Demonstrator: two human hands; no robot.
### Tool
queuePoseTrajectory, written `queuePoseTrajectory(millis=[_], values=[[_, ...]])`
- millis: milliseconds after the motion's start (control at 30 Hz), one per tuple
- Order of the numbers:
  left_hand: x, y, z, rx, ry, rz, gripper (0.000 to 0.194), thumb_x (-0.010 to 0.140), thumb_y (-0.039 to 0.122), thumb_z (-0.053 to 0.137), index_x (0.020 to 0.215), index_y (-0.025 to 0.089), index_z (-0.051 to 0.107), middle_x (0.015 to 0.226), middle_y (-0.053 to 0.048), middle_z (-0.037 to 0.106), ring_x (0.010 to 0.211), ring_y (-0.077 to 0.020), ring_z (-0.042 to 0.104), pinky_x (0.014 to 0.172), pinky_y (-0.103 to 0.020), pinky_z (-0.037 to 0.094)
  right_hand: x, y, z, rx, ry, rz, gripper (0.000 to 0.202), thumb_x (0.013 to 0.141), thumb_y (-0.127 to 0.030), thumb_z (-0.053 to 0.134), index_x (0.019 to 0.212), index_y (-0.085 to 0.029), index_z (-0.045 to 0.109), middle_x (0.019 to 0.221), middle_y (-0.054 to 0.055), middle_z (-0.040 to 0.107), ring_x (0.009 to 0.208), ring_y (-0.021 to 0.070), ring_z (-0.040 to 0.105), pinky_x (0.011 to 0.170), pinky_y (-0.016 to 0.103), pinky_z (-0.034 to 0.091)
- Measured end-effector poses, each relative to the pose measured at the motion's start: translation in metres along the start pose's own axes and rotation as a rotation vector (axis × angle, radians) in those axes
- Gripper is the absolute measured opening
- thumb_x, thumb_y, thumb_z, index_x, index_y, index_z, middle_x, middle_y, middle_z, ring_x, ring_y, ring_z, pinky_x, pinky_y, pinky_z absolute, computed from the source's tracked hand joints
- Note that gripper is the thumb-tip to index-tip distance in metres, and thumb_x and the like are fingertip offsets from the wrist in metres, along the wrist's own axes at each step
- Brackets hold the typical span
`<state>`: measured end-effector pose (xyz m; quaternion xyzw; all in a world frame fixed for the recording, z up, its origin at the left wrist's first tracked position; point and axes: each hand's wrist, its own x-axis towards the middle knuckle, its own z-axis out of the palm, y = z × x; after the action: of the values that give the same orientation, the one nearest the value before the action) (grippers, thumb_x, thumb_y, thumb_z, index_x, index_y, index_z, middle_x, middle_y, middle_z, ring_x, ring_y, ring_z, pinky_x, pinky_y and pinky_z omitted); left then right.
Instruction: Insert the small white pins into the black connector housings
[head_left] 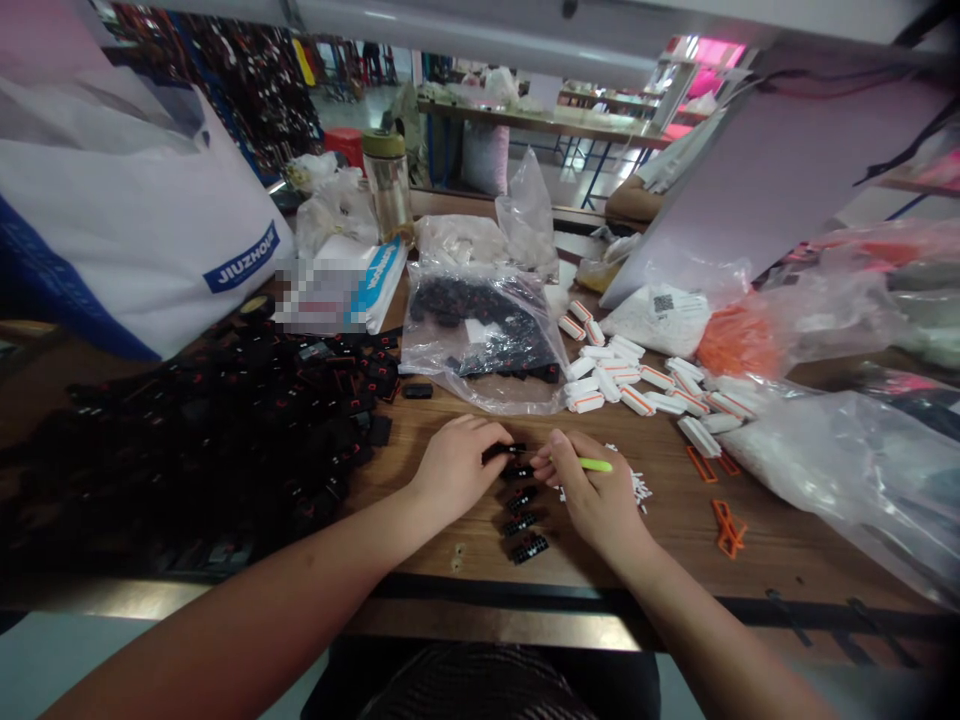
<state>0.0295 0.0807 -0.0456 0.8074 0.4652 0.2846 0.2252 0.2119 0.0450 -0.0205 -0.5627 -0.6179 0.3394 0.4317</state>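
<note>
My left hand point(454, 465) has its fingers closed on a small black plastic connector housing point(513, 449) at the far end of a short column. Pinched in my right hand point(600, 505) is a thin tool with a yellow-green handle point(597, 465). Its tip points toward that housing, but I cannot tell whether they touch. Nearer to me, several more black housings point(531, 548) lie in the column between my hands. Small white plastic pins point(640, 490) are scattered beside and partly behind my right hand.
A big heap of black housings point(225, 430) covers the left. Behind my hands lies a clear bag point(487, 340) of black parts. White-and-orange pieces point(637, 400), orange frames point(726, 530) and plastic bags point(847, 460) are on the right. A bottle point(388, 185) stands at the back.
</note>
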Motion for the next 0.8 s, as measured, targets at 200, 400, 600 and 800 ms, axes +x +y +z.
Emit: queuePoseTrajectory(millis=[200, 400, 600, 800], values=[[0.0003, 0.0005, -0.0011, -0.052, 0.006, -0.022, 0.011, 0.082, 0.012, 0.071, 0.086, 0.021, 0.068, 0.085, 0.000, 0.071, 0.084, -0.0209, 0.063, 0.076, -0.034, 0.050, 0.0081, -0.0017, 0.0018, 0.067, 0.028, 0.066, 0.042, 0.093, -0.052, 0.055, 0.072, -0.018, 0.066, 0.063, 0.004, 0.070, 0.053, 0.0158, 0.066, 0.049, 0.024, 0.053], [0.0003, 0.0021, -0.0018, -0.093, 0.009, -0.055, 0.014, 0.080, 0.011, 0.072, 0.085, 0.022, 0.066, 0.084, 0.001, 0.071, 0.084, -0.0204, 0.063, 0.075, -0.033, 0.049, 0.0027, 0.0037, 0.0016, 0.130, 0.126, 0.070, 0.040, 0.091, -0.051, 0.059, 0.070, -0.017, 0.067, 0.063, 0.004, 0.070, 0.051, 0.0147, 0.065, 0.049, 0.024, 0.052], [0.0006, 0.0025, -0.0015, -0.100, 0.003, -0.089, 0.014, 0.078, 0.010, 0.072, 0.084, 0.021, 0.066, 0.081, 0.001, 0.069, 0.080, -0.0195, 0.062, 0.070, -0.031, 0.049, 0.0026, 0.0043, 0.0043, 0.143, 0.089, 0.053, 0.039, 0.092, -0.050, 0.059, 0.072, -0.018, 0.068, 0.066, 0.005, 0.072, 0.051, 0.0148, 0.065, 0.049, 0.024, 0.053], [0.0003, 0.0021, -0.0019, -0.102, 0.006, -0.084, 0.015, 0.078, 0.010, 0.073, 0.085, 0.021, 0.066, 0.082, 0.000, 0.069, 0.080, -0.0195, 0.062, 0.070, -0.031, 0.049, 0.0030, 0.0049, 0.0057, 0.143, 0.082, 0.058, 0.040, 0.093, -0.049, 0.057, 0.071, -0.017, 0.067, 0.066, 0.005, 0.072, 0.051, 0.0146, 0.065, 0.049, 0.024, 0.053]])
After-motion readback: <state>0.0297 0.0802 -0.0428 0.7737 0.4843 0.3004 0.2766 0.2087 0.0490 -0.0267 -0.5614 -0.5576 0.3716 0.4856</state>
